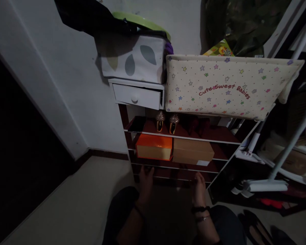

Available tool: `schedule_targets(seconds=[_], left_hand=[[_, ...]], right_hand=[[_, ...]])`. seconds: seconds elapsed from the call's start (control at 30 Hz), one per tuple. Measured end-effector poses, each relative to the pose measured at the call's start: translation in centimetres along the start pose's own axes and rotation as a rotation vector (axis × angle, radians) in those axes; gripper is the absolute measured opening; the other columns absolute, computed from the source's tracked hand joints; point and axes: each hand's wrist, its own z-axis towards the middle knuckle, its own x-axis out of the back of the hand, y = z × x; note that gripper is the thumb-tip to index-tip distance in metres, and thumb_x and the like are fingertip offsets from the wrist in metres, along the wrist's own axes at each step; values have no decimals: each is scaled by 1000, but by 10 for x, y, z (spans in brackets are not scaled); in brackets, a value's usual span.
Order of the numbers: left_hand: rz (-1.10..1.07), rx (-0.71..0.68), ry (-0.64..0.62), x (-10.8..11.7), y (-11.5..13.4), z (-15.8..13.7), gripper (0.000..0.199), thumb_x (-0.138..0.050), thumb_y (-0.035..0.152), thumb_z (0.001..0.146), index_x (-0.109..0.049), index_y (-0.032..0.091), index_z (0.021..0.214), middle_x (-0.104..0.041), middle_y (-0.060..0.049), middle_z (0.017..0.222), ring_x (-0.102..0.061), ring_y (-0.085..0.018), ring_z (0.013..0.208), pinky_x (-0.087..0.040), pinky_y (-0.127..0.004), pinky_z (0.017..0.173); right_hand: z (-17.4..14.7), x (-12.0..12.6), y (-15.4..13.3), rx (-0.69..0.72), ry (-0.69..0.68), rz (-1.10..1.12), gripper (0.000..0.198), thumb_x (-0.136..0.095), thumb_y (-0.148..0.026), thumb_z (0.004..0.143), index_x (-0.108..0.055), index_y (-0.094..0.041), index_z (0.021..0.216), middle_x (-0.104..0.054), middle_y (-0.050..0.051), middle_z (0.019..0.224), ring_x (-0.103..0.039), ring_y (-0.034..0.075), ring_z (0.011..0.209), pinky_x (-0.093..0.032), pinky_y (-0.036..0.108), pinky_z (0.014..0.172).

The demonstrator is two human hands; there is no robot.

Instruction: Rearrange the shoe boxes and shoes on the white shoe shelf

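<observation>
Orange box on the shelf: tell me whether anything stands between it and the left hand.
Nothing visible does: the left hand shows below the orange box, whose front is unblocked. The brown box sits to its right, outside that path.

- Two o'clock from centre: "Cute Sweet Babies", red lettering (224,89) arched across the star-patterned fabric bin (219,73).
- Between one and two: packet (222,48), print too small.
- Four o'clock: cardboard box (192,149), white label (203,163) illegible.

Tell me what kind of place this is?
Probably a storage corner at home: dark shoes on the floor, shelves holding boxes, and a long-handled cleaning tool.
</observation>
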Motion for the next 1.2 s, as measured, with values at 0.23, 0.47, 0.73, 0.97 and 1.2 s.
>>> schedule_targets(seconds=[0.23, 0.47, 0.73, 0.97, 1.2], left_hand=[[-785, 280, -559, -54, 94, -53, 77, -92, 27, 72, -64, 27, 144, -45, 9, 73, -37, -6, 59, -34, -21, 59], [-916, 65, -1021, -16, 160, -81, 114, -93, 26, 74, -31, 47, 167, -33, 12, 65, -29, -7, 53, -34, -22, 56], [-864, 2, -1110, 5, 121, -85, 114, -92, 38, 77, -23, 50, 168, -25, 14, 58, -22, -7, 48, -27, -23, 54], [-828, -48, -1100, 7, 116, -78, 113, -94, 41, 73, -29, 50, 166, -30, 13, 59, -26, -7, 48, -29, -25, 57], [-592, -142, -790, 4, 112, -59, 35, -79, 56, 89, -75, 21, 93, -46, 2, 67, -43, -12, 63, -36, -29, 64]], right_hand=[[-47, -42, -102, -183, -625, 590, 59, -85, -29, 79, -67, -28, 135, -29, -12, 65, -28, 8, 55, -30, 16, 53], [-89, -19, -173, 77, -1016, 635, 86, -80, -21, 86, -46, -58, 156, -20, -11, 65, -13, 9, 53, -23, 20, 53], [-96, 1, -139, 137, -1079, 616, 84, -79, -28, 91, -41, -67, 154, -14, -11, 61, -13, 10, 51, -18, 22, 51], [-95, 2, -144, 162, -1087, 597, 84, -78, -28, 92, -39, -65, 157, -18, -10, 62, -14, 10, 51, -19, 23, 52], [-84, 6, -135, 231, -940, 434, 67, -78, -51, 93, -55, -44, 155, -51, -4, 71, -39, 14, 59, -36, 27, 56]])
